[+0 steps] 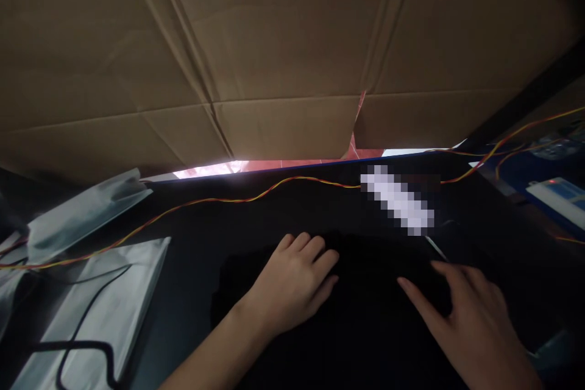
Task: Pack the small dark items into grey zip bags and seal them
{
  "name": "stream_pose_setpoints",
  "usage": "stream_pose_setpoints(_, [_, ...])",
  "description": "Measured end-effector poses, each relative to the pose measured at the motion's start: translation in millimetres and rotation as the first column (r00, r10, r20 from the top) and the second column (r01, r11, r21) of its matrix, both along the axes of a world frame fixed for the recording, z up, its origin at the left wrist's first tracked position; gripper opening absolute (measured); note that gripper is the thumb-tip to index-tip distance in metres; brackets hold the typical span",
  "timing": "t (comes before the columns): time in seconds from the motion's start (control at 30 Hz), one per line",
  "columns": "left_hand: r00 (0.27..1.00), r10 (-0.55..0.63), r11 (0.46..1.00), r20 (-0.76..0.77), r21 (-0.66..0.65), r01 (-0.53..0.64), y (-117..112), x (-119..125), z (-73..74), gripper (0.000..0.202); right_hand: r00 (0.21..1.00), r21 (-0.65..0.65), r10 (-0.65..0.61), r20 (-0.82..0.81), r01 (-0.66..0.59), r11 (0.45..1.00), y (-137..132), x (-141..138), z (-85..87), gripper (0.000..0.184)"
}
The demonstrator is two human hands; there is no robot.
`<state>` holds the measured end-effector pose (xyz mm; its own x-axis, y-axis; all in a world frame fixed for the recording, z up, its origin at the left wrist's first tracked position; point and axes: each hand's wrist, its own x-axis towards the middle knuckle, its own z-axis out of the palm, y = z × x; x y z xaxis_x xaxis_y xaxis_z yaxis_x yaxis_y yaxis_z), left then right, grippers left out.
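Note:
A black cloth item (365, 292) lies folded on the dark table in front of me. My left hand (292, 283) rests flat on its left part, fingers together and stretched forward. My right hand (466, 317) lies on its right part with fingers spread apart. Neither hand grips anything. The cloth's edges blend into the dark surface and are hard to trace.
A large cardboard wall (283, 55) rises right behind the table. A twisted yellow-red wire (219, 200) runs across the back. Silver-grey flat bags (91, 292) and a black cord (86, 341) lie at the left. A blue device (553, 192) sits far right.

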<state>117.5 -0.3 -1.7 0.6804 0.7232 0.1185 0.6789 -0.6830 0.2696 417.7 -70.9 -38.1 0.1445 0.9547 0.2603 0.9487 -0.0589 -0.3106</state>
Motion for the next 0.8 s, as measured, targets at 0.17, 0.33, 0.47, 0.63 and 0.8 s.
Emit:
stream_pose_setpoints(0.17, [0.991,0.029,0.999,0.132,0.039,-0.035,-3,0,-0.8,0.018,0.978,-0.035,0.018,-0.209,-0.025,0.999,16,-15,25.8,0.031])
stream_pose_setpoints(0.33, [0.721,0.342,0.916,0.602,-0.387,-0.111,5,-8,12.5,0.016,0.921,0.202,0.369,-0.128,-0.340,0.919,20,-85,55.9,0.013])
stream_pose_setpoints(0.47, [0.432,0.555,0.820,0.711,-0.554,-0.142,15,-19,21.1,0.031,0.828,0.091,0.560,-0.023,-0.556,0.826,18,-144,54.7,0.029])
stream_pose_setpoints(0.63, [0.409,0.549,0.830,0.729,-0.534,-0.163,20,-26,22.9,0.032,0.737,0.148,0.526,-0.425,-0.516,0.844,15,-121,58.7,0.021])
stream_pose_setpoints(0.8, [0.435,0.535,0.838,0.725,-0.521,-0.163,20,-26,22.1,0.033,0.905,0.056,0.169,-0.390,-0.160,0.985,21,-64,47.1,0.026])
